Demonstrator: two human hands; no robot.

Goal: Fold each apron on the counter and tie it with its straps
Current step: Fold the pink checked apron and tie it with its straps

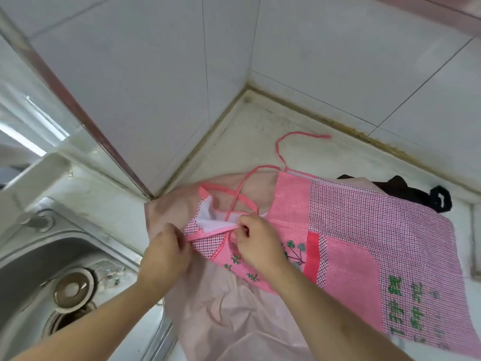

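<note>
A pink checked apron [364, 241] with green embroidery lies spread over the counter, its bib end toward the sink. My left hand [166, 254] pinches the folded-over pink edge of the bib at its left corner. My right hand [256, 241] grips the same edge a little to the right, fingers curled into the cloth. A thin pink strap [286, 145] trails from the apron's far edge toward the wall, and the neck loop [229, 194] lies just beyond my hands. Under it lies a pale pink apron [234, 313]. A dark apron [406, 188] peeks out at the back right.
A steel sink [52, 277] with a drain plug sits at the left, close to the cloth pile. White tiled walls meet in a corner behind the counter [260, 126]. A window frame runs along the upper left.
</note>
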